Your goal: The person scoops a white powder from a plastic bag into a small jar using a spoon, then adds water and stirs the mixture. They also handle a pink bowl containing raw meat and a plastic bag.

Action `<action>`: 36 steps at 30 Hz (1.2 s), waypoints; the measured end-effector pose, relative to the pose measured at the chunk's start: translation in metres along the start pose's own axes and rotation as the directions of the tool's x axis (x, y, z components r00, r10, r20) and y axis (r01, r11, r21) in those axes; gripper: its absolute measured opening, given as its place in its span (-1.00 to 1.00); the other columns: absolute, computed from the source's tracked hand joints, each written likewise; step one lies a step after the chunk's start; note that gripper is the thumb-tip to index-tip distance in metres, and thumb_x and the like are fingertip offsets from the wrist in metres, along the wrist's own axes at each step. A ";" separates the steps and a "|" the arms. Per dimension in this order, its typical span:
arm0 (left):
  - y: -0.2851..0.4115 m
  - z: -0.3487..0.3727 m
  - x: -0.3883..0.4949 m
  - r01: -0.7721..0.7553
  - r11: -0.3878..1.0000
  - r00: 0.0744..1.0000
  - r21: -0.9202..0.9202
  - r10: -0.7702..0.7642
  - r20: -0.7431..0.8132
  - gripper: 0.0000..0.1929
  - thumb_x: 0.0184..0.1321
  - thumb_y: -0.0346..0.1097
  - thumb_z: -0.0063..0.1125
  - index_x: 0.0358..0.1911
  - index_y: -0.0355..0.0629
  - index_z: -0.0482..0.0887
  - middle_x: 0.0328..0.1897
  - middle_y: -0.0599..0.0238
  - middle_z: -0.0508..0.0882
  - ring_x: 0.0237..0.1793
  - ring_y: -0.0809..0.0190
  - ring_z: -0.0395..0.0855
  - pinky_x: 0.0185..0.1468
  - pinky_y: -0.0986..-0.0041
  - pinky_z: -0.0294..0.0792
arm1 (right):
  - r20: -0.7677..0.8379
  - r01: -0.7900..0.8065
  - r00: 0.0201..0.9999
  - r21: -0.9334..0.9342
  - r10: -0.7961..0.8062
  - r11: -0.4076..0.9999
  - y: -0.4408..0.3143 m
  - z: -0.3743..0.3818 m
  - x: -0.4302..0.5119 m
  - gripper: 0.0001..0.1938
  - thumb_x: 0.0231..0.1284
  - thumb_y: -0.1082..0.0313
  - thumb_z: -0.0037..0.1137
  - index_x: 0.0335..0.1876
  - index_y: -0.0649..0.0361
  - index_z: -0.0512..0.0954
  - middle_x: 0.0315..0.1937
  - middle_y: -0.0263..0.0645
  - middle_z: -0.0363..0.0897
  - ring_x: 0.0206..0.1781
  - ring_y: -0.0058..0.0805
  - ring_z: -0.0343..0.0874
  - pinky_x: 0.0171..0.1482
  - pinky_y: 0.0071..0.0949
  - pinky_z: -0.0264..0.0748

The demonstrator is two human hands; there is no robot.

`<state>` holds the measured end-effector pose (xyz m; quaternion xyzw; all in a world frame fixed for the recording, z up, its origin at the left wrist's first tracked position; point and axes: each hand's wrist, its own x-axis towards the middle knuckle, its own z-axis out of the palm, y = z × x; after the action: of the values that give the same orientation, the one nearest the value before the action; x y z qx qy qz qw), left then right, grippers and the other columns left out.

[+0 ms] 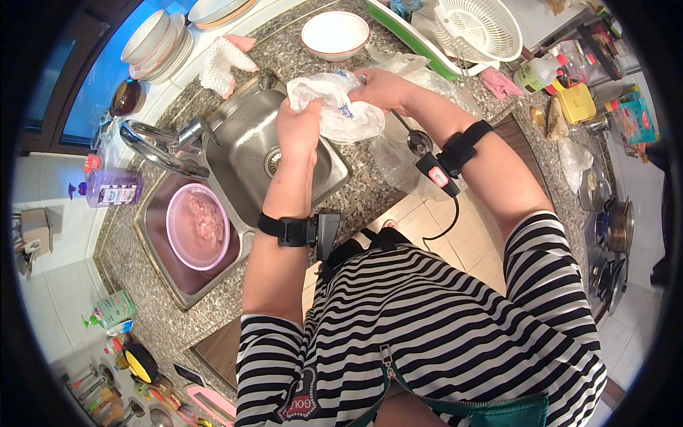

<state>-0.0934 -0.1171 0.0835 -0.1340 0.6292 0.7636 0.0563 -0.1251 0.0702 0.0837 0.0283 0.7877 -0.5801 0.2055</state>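
Observation:
My left hand (pixel 300 128) grips the near left side of a crumpled white plastic bag (pixel 363 120) with blue print, thumb on top. The bag hangs over the right rim of the sink and the counter. My right hand (pixel 383 92) pinches its far right side. A metal spoon (pixel 419 143) sticks out below my right hand, bowl toward me; its handle passes under the palm, and a bit of metal shows by the fingers. What the bag holds is hidden. Beyond it a white bowl (pixel 335 33) with a red rim stands on the counter.
A steel sink basin (pixel 240 155) and chrome faucet (pixel 165 147) lie to the left. A pink basin (pixel 173 229) of raw meat (pixel 205 221) in liquid sits in the nearer basin. Clear plastic bags (pixel 395 160) and a green-edged dish rack (pixel 411 45) are at right.

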 end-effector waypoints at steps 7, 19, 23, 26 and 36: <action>-0.002 -0.002 0.000 -0.019 0.999 1.000 -0.039 0.019 0.004 -0.65 0.20 -0.48 0.28 0.06 -0.29 0.56 0.00 0.19 0.71 -0.07 0.27 0.70 0.00 0.42 0.52 | -0.001 -0.130 0.992 -0.021 0.130 0.991 -0.002 -0.003 0.005 -0.65 0.14 0.17 0.26 -0.11 0.33 0.61 -0.60 -0.36 0.51 -0.73 -0.61 0.29 -0.70 -0.51 0.08; 0.000 -0.001 0.000 -0.075 0.997 0.997 0.007 0.075 0.032 -0.54 0.04 -0.64 0.23 0.08 -0.36 0.48 0.01 0.09 0.69 -0.03 0.20 0.70 0.05 0.43 0.51 | 0.028 -0.143 0.989 0.042 0.142 0.989 -0.011 -0.004 -0.008 -0.72 0.11 0.10 0.28 -0.38 0.19 0.62 -0.63 -0.42 0.45 -0.72 -0.65 0.27 -0.69 -0.58 0.07; 0.002 0.000 -0.002 -0.067 0.998 0.997 -0.007 0.067 0.033 -0.55 0.05 -0.62 0.24 0.08 -0.36 0.51 -0.01 0.11 0.70 -0.03 0.21 0.70 0.04 0.44 0.51 | 0.058 -0.230 0.972 0.023 0.229 0.973 -0.016 -0.012 -0.008 -0.75 0.17 0.12 0.25 -0.32 0.17 0.63 -0.59 -0.49 0.48 -0.68 -0.74 0.32 -0.69 -0.64 0.09; 0.001 0.002 0.000 -0.021 1.000 0.996 -0.010 0.022 0.090 -0.58 0.07 -0.58 0.28 0.07 -0.32 0.54 -0.02 0.16 0.72 -0.06 0.23 0.71 0.04 0.43 0.52 | 0.059 -0.237 0.970 0.045 0.234 0.970 -0.010 -0.014 -0.006 -0.74 0.13 0.13 0.28 -0.32 0.19 0.63 -0.62 -0.46 0.47 -0.70 -0.71 0.30 -0.70 -0.62 0.08; -0.001 0.004 0.000 -0.035 0.992 0.997 -0.122 0.044 0.070 -0.59 0.08 -0.63 0.25 0.05 -0.34 0.54 -0.02 0.11 0.72 -0.08 0.22 0.71 0.00 0.41 0.53 | 0.058 -0.102 0.993 -0.043 0.104 0.994 -0.005 -0.004 -0.004 -0.54 -0.07 0.15 0.39 -0.15 0.39 0.59 -0.64 -0.41 0.51 -0.73 -0.69 0.32 -0.71 -0.60 0.08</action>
<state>-0.0941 -0.1128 0.0835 -0.0969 0.5821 0.8054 0.0556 -0.1241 0.0730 0.0903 0.0474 0.7900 -0.5537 0.2591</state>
